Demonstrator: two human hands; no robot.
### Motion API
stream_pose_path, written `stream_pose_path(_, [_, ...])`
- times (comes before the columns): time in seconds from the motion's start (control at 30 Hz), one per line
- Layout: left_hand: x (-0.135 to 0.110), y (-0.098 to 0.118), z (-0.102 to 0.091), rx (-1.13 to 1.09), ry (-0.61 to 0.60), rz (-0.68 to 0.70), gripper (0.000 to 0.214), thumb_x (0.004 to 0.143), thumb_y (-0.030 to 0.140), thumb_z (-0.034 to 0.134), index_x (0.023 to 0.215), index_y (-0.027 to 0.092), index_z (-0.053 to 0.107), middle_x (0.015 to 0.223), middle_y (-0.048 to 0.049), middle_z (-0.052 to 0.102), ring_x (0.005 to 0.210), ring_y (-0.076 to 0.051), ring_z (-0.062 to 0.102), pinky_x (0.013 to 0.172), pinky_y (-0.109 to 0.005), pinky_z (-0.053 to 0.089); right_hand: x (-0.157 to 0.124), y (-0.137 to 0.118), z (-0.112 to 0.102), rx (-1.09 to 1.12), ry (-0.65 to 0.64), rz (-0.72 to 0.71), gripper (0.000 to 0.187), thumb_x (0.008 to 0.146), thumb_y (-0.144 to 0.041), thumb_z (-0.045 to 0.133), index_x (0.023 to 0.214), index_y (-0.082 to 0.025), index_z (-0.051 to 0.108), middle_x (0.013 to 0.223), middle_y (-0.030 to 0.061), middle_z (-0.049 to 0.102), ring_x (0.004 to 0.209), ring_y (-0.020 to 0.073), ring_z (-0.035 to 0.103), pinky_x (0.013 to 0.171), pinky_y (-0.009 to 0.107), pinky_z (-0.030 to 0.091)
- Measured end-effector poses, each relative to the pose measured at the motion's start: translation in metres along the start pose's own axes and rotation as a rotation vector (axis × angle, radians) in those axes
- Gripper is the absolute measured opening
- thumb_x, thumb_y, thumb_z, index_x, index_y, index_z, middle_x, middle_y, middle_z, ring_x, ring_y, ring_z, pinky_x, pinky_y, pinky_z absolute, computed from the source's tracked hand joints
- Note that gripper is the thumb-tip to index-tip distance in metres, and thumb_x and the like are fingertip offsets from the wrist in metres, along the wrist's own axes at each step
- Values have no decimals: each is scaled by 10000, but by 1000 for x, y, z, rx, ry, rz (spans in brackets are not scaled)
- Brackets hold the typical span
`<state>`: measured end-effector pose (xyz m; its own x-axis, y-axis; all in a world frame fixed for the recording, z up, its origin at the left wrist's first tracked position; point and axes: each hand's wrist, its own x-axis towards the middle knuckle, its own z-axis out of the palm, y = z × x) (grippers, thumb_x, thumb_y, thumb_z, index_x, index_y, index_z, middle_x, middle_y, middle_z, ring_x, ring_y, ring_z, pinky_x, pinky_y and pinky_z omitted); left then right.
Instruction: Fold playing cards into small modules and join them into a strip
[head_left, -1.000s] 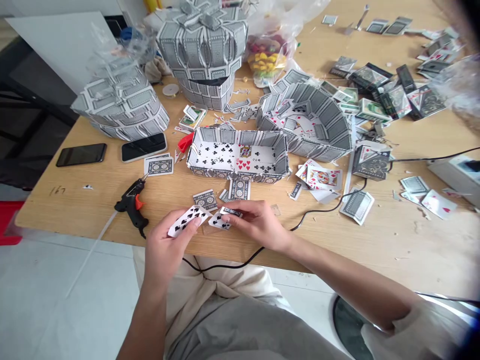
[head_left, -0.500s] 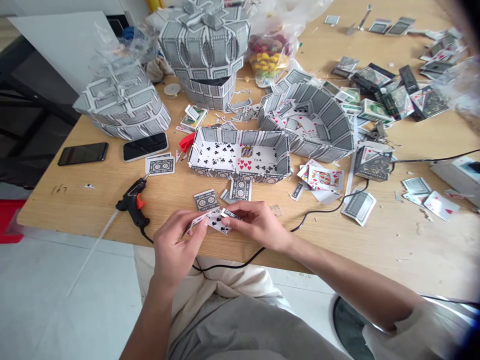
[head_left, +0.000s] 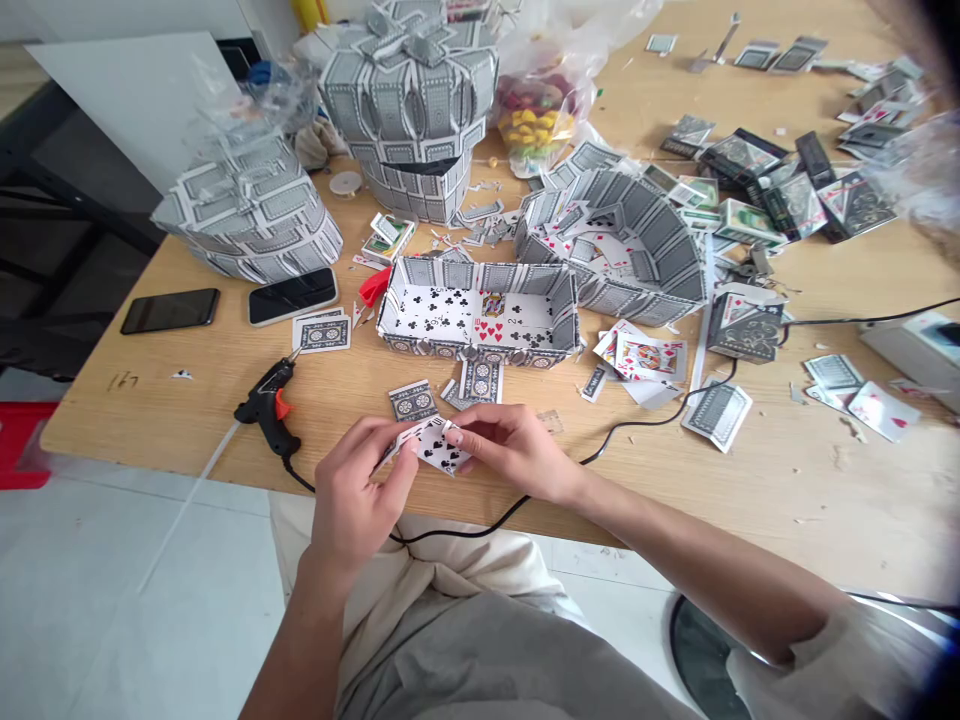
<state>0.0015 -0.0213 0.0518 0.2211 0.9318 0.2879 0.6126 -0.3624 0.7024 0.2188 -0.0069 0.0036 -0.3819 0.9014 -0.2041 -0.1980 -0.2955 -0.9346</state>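
Close to the table's front edge, a bent playing card point(head_left: 444, 450) with black pips is held between my two hands. My left hand point(head_left: 361, 478) pinches its left part, which folds upward. The fingers of my right hand point(head_left: 511, 448) are closed on its right end and partly hide it. Just beyond lie a patterned card piece point(head_left: 412, 400) and another card point(head_left: 481, 380) reaching under the front of an open rectangular box point(head_left: 480, 350) made of cards. A black glue gun point(head_left: 268, 402) with an orange trigger rests left of my left hand.
Two phones point(head_left: 169, 310) lie at the left, before a card-covered basket point(head_left: 251, 225). A taller lidded card basket point(head_left: 412, 110) and a half-round card box point(head_left: 615, 245) stand behind. A black cable point(head_left: 622, 425) crosses the front. Card packs point(head_left: 795, 200) are scattered at right.
The card has turned a little between my hands, so more of its black-pip face shows. My left hand has shifted slightly right. The glue gun and boxes stay in place.
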Motion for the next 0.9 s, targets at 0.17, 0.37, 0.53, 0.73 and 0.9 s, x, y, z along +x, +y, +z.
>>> stream_pose_path(0.17, [4, 1, 4, 20, -20, 65, 184, 985, 136, 653, 1100, 209, 777, 994, -61, 750, 908, -204, 715, 852, -288, 538, 0, -2, 1, -9, -1, -16, 353, 896, -503, 842, 1019, -173, 819, 871, 44, 774, 737, 164, 735, 670, 295, 692])
stream_pose_path(0.37, [2, 1, 5, -96, -33, -24, 179, 955, 191, 717, 1111, 231, 796, 1000, -67, 767, 914, -230, 725, 858, -314, 563, -1, -5, -1, 15, 19, 15, 350, 888, -494, 854, 973, -159, 795, 804, 30, 743, 653, 135, 701, 574, 246, 669])
stream_pose_path(0.53, [-5, -8, 6, -510, -68, -246, 455, 966, 338, 722, 1403, 219, 678, 1338, -146, 721, 1243, -326, 690, 1051, -441, 571, 1, -12, -2, 181, 36, 49, 371, 855, -486, 887, 915, -137, 773, 814, 48, 770, 649, 142, 735, 547, 242, 678])
stream_pose_path(0.73, [-9, -10, 21, -662, -41, -400, 309, 953, 376, 777, 1192, 191, 714, 1064, -109, 800, 955, -252, 773, 850, -352, 636, 2, -13, 0, 309, 42, 66, 349, 834, -462, 906, 876, -147, 762, 792, 24, 749, 655, 156, 733, 531, 283, 697])
stream_pose_path(0.9, [-9, -11, 28, -664, 7, -416, 270, 920, 410, 815, 1039, 183, 732, 914, -69, 795, 834, -221, 767, 759, -316, 644, 2, -15, -1, 257, 27, 107, 336, 824, -462, 909, 849, -165, 755, 780, 18, 742, 659, 159, 718, 550, 271, 663])
